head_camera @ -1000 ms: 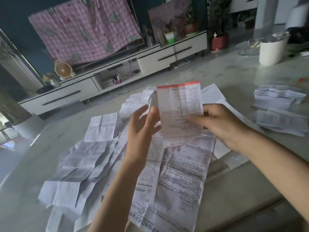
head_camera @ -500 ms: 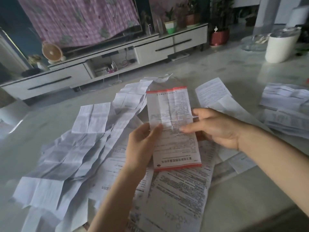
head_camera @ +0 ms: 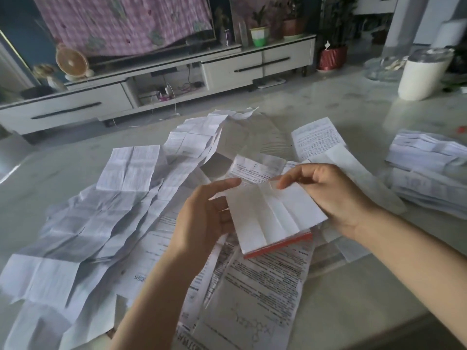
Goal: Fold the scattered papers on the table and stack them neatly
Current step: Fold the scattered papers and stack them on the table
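Observation:
A red-edged leaflet point(head_camera: 270, 218) is held between my two hands just above the table, folded over so its blank creased back faces up and a red strip shows along its near edge. My left hand point(head_camera: 204, 218) holds its left edge, index finger stretched out. My right hand point(head_camera: 328, 195) grips its right side, fingertips on the top fold. Under and around it lie several unfolded, creased printed papers point(head_camera: 106, 210) scattered over the pale marble table point(head_camera: 353, 299). A stack of folded papers point(head_camera: 427, 173) sits at the right edge.
A white lidded canister point(head_camera: 424, 74) and a glass dish point(head_camera: 381, 66) stand at the table's far right. Beyond the table runs a low white TV cabinet point(head_camera: 156, 84) with a fan, plant pots and a screen draped in pink cloth.
The red-edged leaflet, held upright and open before, has come down toward the table and been folded in half, blank side up. Both hands moved lower with it.

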Tool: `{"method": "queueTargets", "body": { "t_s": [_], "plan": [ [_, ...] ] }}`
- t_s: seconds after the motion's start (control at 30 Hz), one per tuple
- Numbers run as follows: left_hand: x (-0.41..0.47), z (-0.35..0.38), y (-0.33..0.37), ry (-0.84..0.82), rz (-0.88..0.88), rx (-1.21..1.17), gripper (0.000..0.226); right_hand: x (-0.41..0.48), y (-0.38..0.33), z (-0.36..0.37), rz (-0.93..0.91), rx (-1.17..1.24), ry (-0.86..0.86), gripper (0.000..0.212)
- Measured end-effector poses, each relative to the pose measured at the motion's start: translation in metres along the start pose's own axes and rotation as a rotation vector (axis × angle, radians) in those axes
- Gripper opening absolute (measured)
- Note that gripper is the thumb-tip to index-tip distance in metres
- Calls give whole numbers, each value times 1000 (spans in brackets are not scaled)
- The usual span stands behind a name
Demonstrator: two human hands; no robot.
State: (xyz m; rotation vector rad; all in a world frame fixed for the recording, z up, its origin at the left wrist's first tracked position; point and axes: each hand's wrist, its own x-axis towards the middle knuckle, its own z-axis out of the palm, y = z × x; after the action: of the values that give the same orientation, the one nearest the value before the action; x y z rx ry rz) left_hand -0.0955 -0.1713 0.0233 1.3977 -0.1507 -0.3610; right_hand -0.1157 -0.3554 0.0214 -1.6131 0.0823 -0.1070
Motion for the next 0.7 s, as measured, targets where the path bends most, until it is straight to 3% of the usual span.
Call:
{"method": "queueTargets", "body": {
  "t_s": [0.07, 0.1, 0.17, 0.27, 0.33, 0.4, 0.5, 0.57, 0.7],
  "plan": [
    [0, -1, -1, -56, -12, 43, 47, -1, -1, 3, -74, -11, 54, 38],
    [-1, -1, -3, -84, 5, 97, 46, -1, -1, 5, -115, -47, 72, 41],
    [-2, 1, -6, -74, 38, 154, 22, -2, -2, 7, -156, -142, 83, 43],
    [1, -4, -11, 5, 75, 216, 14, -2, -10, 3, -93, -96, 53, 40],
    [0, -5, -10, 12, 87, 269, 14, -5, -18, -1, -50, -43, -3, 28],
    [-2, -3, -8, -21, 109, 315, 20, -11, -21, -4, -41, -199, -129, 12],
    [-3, -1, -9, -53, 139, 343, 29, -15, -17, -1, -13, -441, -257, 21],
    [-1, -2, -8, -25, 145, 309, 27, -14, -15, -1, -36, -399, -152, 17],
    [-3, 2, -4, -38, 94, 96, 5, -9, -12, -7, 52, -84, 12, 10]
  ]
}}
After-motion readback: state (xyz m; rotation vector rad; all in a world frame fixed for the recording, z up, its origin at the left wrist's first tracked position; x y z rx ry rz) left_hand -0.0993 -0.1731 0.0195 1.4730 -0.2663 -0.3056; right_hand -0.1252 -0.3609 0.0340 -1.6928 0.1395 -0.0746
